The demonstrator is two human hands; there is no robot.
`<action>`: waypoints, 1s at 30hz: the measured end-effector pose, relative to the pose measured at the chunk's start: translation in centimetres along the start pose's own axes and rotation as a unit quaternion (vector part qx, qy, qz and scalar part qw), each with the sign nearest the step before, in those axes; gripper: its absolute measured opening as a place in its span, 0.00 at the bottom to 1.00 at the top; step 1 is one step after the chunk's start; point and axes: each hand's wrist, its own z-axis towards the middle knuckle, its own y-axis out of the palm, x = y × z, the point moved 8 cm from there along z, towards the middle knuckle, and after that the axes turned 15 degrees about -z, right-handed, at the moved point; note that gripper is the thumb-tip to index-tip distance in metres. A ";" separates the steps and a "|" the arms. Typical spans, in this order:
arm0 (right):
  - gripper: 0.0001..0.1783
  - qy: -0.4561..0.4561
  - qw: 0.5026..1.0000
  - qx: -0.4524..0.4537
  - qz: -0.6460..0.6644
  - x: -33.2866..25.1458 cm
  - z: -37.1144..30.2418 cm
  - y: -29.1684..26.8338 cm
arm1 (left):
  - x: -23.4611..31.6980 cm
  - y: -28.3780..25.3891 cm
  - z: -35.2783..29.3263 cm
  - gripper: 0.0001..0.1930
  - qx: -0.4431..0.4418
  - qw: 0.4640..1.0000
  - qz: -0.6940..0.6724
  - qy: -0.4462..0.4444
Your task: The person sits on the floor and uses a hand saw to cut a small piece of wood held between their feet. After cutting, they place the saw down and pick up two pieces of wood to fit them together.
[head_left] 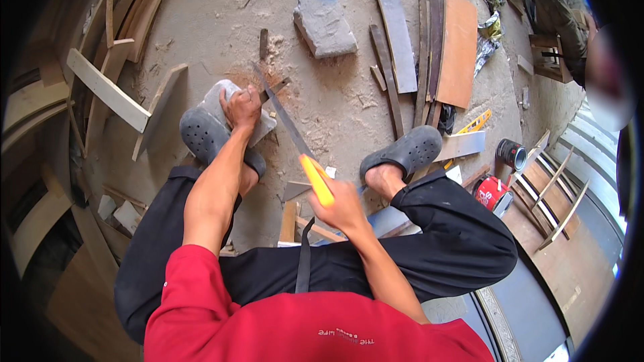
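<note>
The right hand (337, 204) grips a yellow-handled, grey metal-bladed saw (288, 124), while the left hand (243, 106), fingers curled, presses on a pale grey stone block (215, 100), seemingly pinning a narrow dark wooden strip (280, 86) left of the frame's upper centre. The blade crosses the strip, whose end juts beyond; nearby reddish sawdust (276, 49) suggests a part-made cut, its depth hidden.

Blue-patched stone block (327, 25), orange-brown board (457, 50), red can (488, 190), dark can (512, 154)
</note>
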 end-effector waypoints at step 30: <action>0.19 -0.026 0.999 0.035 -0.005 -2.7 3.2 -0.2 | -0.3 -0.6 0.2 0.22 0.024 0.998 -0.050 -0.033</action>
